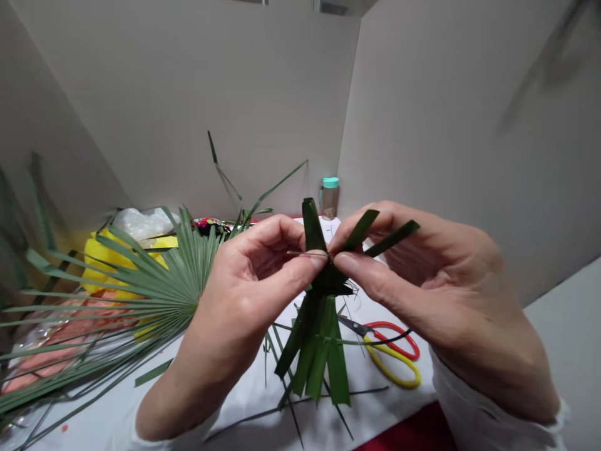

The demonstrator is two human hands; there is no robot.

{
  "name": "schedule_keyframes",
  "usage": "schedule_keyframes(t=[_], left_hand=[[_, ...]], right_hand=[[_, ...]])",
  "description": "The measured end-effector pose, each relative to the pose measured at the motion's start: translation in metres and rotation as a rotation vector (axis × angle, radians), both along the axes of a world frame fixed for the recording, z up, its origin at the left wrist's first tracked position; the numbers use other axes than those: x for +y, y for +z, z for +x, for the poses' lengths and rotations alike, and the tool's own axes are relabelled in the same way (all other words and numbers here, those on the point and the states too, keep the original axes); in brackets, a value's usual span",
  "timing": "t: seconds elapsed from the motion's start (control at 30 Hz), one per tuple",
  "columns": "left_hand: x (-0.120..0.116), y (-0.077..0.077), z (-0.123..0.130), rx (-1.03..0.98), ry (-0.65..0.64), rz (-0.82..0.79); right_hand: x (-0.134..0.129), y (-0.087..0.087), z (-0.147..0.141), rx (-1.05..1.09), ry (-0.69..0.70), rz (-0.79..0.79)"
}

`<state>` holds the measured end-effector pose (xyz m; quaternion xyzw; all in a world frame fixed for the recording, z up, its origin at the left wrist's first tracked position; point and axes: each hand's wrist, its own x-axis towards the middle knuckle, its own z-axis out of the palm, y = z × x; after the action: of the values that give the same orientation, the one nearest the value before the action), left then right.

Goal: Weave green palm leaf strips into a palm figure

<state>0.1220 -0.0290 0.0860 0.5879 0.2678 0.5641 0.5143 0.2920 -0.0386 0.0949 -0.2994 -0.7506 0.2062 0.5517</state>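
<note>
A figure woven from green palm-leaf strips is held up between my two hands, its lower strips fanned out and hanging down. My left hand pinches it from the left, thumb against the upper part, with a thin strand crossing by the thumb tip. From the other side my right hand pinches the same spot, two leaf ends poking out past its fingers. The exact point of contact is partly hidden by the fingertips. Behind and below lie scissors with one red and one yellow handle.
A large fan palm leaf spreads over the left side, across yellow material and a clear plastic bag. A bottle with a turquoise lid stands at the back. Leaf scraps lie on the white tabletop.
</note>
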Motion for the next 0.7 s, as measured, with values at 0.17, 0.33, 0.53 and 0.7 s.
schedule_keyframes(t=[0.17, 0.33, 0.53, 0.7], left_hand=[[0.0016, 0.0003, 0.0017, -0.064, 0.041, -0.015], [0.0019, 0.0002, 0.0001, -0.041, -0.074, -0.028], [0.0013, -0.0014, -0.0027, -0.015, -0.050, -0.057], [0.0029, -0.0013, 0.0007, -0.023, -0.024, -0.062]], right_hand=[[-0.0008, 0.0013, -0.0013, 0.001, -0.037, 0.012], [-0.0016, 0.0013, -0.0017, -0.003, -0.037, 0.025], [-0.0040, 0.0028, -0.0016, -0.032, -0.124, 0.077], [-0.0046, 0.0023, 0.0010, -0.052, -0.186, 0.149]])
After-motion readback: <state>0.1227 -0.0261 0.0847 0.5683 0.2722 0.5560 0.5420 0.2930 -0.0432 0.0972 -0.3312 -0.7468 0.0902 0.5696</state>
